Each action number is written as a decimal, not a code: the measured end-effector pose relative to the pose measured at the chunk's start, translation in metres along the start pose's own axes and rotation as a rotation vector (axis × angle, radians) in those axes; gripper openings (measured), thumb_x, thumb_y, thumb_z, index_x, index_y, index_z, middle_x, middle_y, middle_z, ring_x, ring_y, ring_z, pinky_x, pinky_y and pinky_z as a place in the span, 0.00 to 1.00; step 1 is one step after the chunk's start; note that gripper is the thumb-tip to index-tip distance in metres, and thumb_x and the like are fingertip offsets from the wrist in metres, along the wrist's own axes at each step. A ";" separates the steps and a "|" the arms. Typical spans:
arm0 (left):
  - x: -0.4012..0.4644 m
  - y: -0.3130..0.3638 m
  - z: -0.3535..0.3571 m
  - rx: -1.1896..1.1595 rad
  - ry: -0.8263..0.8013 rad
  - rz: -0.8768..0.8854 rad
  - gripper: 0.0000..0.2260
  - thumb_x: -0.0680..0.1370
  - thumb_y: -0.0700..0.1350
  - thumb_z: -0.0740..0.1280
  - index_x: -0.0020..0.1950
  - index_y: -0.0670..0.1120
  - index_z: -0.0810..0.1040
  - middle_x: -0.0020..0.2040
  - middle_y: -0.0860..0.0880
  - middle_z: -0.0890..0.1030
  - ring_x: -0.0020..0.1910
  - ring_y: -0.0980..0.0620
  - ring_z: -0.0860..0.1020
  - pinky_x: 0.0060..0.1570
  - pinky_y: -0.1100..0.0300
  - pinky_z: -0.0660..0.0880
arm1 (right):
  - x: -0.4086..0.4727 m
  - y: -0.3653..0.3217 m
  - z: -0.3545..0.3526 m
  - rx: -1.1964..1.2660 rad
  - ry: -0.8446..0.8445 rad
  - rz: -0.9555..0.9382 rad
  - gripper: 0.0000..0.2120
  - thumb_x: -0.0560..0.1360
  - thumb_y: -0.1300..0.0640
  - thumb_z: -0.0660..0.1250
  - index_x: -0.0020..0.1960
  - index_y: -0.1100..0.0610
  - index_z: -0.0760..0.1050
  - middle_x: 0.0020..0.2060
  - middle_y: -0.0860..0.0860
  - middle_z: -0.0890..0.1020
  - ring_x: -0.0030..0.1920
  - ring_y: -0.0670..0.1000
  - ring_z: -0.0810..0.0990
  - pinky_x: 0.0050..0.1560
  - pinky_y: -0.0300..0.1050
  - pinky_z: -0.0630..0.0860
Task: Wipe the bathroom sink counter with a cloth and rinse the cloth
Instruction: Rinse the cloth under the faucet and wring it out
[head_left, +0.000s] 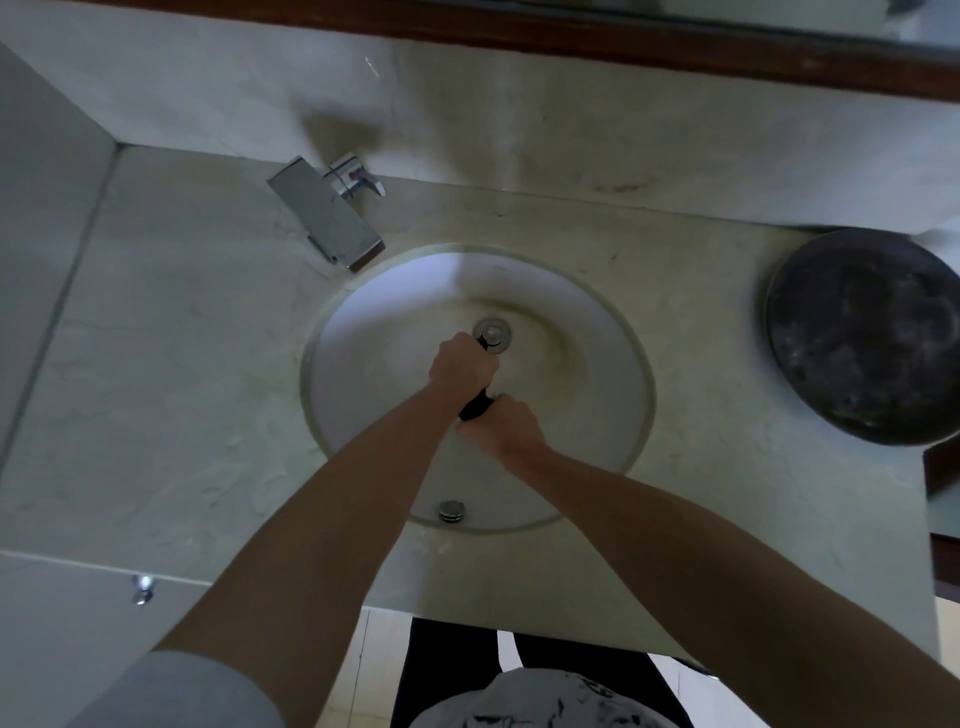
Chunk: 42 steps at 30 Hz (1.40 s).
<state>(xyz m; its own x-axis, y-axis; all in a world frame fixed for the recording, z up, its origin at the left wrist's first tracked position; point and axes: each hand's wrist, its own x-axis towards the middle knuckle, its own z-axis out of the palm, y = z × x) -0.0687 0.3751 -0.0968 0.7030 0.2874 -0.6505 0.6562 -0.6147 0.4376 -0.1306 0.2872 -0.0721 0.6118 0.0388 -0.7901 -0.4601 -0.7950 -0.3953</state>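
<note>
- At far left, a pale wall panel (36, 249) meets the marbled surface (171, 395), which carries everything described below; a small chrome knob (141, 588) shows below the front edge of the surface.
- Behind the basin and to its left, a square chrome faucet (326, 215) stands on the surface, its flat spout angled toward the sink (363, 364); a short lever sits at its rear.
- Centre: the sink is a round white bowl set into the surface. Its wall is stained brownish around the chrome drain (493, 332), and a chrome overflow fitting (451, 511) sits in the near wall.
- Left hand (464, 366): fingers curled tightly round the far end of the cloth (475, 407), knuckles up, just beside the drain.
- The cloth is dark, twisted into a tight roll, and held over the middle of the sink between the two hands; only a short length shows between them, and a tip projects past the left hand toward the drain.
- Right hand (506, 423): fingers wrapped round the near end of the cloth, almost touching the left hand.
- Both bare forearms reach in from the lower edge; a light short sleeve (187, 691) covers the left upper arm.
- At right, a dark, round, mottled bowl (865, 338) rests on the surface, well apart from the sink.
- Above, a dark wooden ledge (623, 41) runs along the wall.
</note>
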 end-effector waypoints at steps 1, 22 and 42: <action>-0.002 0.002 -0.002 0.002 0.000 -0.002 0.09 0.76 0.39 0.65 0.37 0.41 0.69 0.35 0.44 0.74 0.30 0.48 0.72 0.29 0.60 0.67 | -0.001 0.000 -0.001 0.000 0.000 -0.006 0.09 0.73 0.51 0.70 0.43 0.56 0.73 0.38 0.52 0.78 0.34 0.51 0.76 0.31 0.41 0.70; -0.077 0.011 -0.047 -0.844 -0.362 -0.193 0.38 0.69 0.72 0.70 0.68 0.47 0.70 0.62 0.43 0.79 0.57 0.43 0.82 0.58 0.47 0.80 | -0.057 0.010 -0.093 0.124 0.313 -0.386 0.13 0.76 0.58 0.71 0.58 0.53 0.71 0.49 0.48 0.77 0.51 0.51 0.79 0.47 0.35 0.70; -0.158 0.055 -0.068 -0.303 0.075 0.712 0.19 0.74 0.46 0.76 0.65 0.50 0.81 0.59 0.55 0.83 0.58 0.59 0.81 0.62 0.56 0.78 | -0.105 0.011 -0.184 0.595 -0.021 -0.483 0.15 0.76 0.46 0.71 0.59 0.53 0.79 0.50 0.53 0.85 0.41 0.57 0.87 0.41 0.53 0.83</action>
<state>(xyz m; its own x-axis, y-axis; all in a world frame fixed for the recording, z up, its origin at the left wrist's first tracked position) -0.1252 0.3459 0.0715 0.9929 -0.0456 -0.1097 0.0781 -0.4451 0.8921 -0.0814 0.1629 0.0924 0.8235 0.3153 -0.4715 -0.4168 -0.2274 -0.8801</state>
